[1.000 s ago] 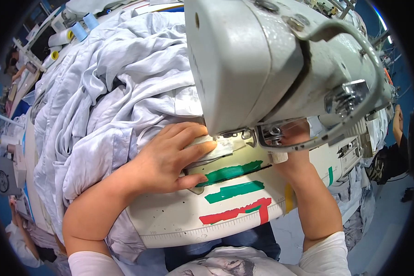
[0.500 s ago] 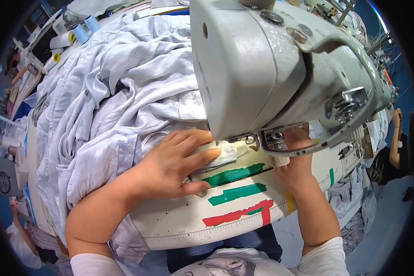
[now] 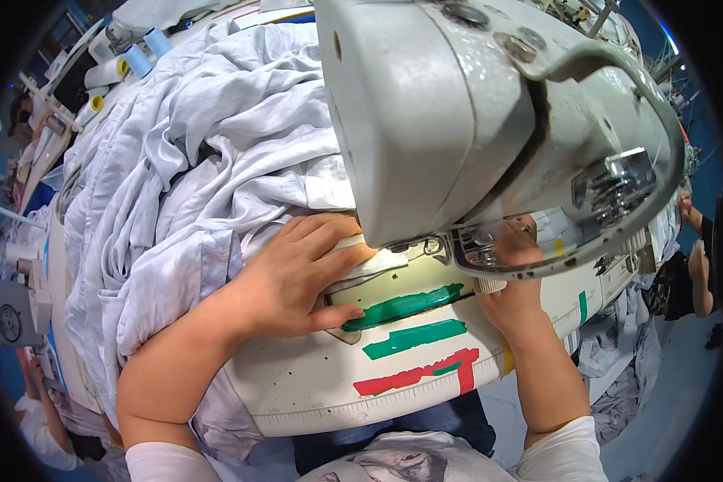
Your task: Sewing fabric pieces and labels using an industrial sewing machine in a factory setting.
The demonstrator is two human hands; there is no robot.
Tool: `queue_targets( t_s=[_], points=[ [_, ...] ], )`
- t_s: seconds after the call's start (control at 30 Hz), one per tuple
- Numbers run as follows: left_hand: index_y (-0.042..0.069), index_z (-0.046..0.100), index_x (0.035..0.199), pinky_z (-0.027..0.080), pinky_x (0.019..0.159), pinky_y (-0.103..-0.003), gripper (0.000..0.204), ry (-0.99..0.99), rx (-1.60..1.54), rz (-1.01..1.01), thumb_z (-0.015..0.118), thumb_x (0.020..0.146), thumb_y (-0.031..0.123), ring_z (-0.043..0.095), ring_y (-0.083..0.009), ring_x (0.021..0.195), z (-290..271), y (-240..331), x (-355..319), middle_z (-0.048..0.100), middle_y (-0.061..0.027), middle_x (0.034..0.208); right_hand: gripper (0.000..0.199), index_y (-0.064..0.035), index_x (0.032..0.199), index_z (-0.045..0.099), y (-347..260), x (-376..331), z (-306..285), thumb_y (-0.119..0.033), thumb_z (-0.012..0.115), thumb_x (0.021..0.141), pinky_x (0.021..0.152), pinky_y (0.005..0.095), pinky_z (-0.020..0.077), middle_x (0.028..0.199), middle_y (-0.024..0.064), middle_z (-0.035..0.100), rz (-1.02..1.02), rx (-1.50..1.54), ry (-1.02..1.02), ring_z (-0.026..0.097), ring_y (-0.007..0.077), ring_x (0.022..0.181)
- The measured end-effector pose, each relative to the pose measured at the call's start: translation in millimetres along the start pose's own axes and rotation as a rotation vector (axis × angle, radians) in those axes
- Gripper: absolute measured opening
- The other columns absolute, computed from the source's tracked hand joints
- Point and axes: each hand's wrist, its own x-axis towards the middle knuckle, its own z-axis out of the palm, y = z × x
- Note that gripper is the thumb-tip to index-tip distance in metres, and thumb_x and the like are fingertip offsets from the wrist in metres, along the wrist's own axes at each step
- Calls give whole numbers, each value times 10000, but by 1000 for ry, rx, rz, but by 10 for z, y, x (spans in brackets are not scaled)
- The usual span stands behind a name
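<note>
My left hand (image 3: pixel 301 277) lies with its fingers stretched out on a narrow strip of white cloth (image 3: pixel 387 261) beside the needle area of a sewing machine (image 3: pixel 410 120). Its thumb rests apart, near a strip of green tape (image 3: pixel 402 307) on the machine bed. Beyond the needle area, my right hand (image 3: pixel 516 281) reaches up behind the clear guard. The guard and machine head cover most of its fingers, so I cannot make out whether it holds anything. A large heap of pale grey-white fabric (image 3: pixel 193 153) spreads left of the machine, against my left forearm.
Red tape (image 3: pixel 414 373) and a printed ruler scale mark the near edge of the white machine table (image 3: pixel 285 394). Thread cones (image 3: pixel 140 60) stand at the far left. More pale fabric (image 3: pixel 618 345) hangs at the right. Other people's arms (image 3: pixel 701 277) show at both sides.
My left hand has slid slightly away from me, and less of the white cloth strip shows by the needle area. The machine head appears a little further left in view. My right hand stays nearly in place.
</note>
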Motion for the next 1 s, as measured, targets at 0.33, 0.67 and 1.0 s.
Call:
queue_targets(
  t_s=[0.33,0.67,1.0],
  points=[
    [47,541,1202,418,955,-430,583,49,78,43,759,731,315,500,-349,1174,-26,-4,-43,512,-155,1226,116,-63,891,688,-79,33,60,-35,697,778,805,401,427,774,104,645,-40,39,80,594,316,740],
    [44,592,1175,428,823,-424,567,61,177,-32,762,708,317,531,-331,953,-26,40,-9,559,-153,1046,205,-57,939,648,-81,-197,-69,-35,660,735,892,440,410,810,87,609,113,126,-105,604,288,823],
    [31,579,1222,380,1008,-499,544,100,399,-76,702,710,166,477,-412,1182,59,239,-112,519,-207,1291,260,-76,959,662,-210,-1220,-1040,-50,750,716,865,431,475,839,47,671,63,-193,160,648,235,788]
  ],
)
